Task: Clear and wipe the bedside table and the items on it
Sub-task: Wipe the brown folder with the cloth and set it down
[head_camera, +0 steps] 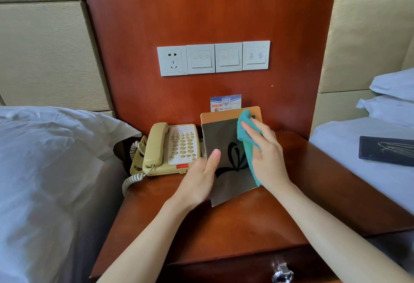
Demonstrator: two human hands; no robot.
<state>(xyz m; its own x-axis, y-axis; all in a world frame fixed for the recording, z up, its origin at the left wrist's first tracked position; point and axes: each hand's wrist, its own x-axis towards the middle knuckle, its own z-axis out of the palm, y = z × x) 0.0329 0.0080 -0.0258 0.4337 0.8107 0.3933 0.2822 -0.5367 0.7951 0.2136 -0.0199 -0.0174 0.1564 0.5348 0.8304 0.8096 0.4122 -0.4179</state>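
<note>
A flat booklet [224, 139] with an orange top band and a dark cover with a black looped mark stands tilted on the wooden bedside table [235, 222]. My left hand [198, 179] grips its lower left edge, thumb on the cover. My right hand [266, 157] presses a teal cloth [245, 130] against the booklet's right side. A beige corded telephone [170, 148] sits at the table's back left. A small blue and white card [225, 102] leans on the wall behind the booklet.
Beds with white linen flank the table, left [44, 181] and right [363, 161]. A dark folder [386, 150] lies on the right bed. A socket and switch panel [212, 58] is on the wood wall. A drawer knob [282, 273] sticks out below.
</note>
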